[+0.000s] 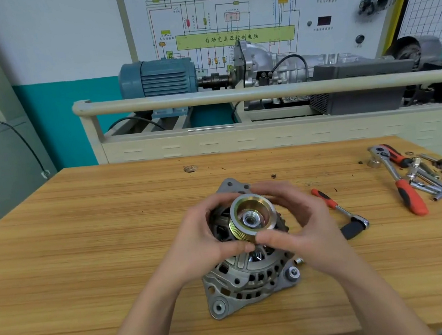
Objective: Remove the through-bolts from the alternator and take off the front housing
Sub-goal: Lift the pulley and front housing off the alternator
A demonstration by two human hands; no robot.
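A silver alternator (248, 275) stands pulley-up on the wooden table (87, 247). Its brass-coloured grooved pulley (250, 215) points up toward me. My left hand (202, 239) grips the pulley and upper part from the left, thumb at the pulley's near edge. My right hand (298, 222) grips it from the right, fingers curled over the far side, thumb meeting the left thumb. A bolt head (294, 272) shows in the front housing's right ear. A small loose metal piece (299, 261) lies beside the housing.
A small red-handled ratchet with a black socket (340, 214) lies just right of my right hand. More ratchets, extensions and sockets (415, 178) lie at the table's right side. A training rig with a blue motor (157, 77) stands behind the table.
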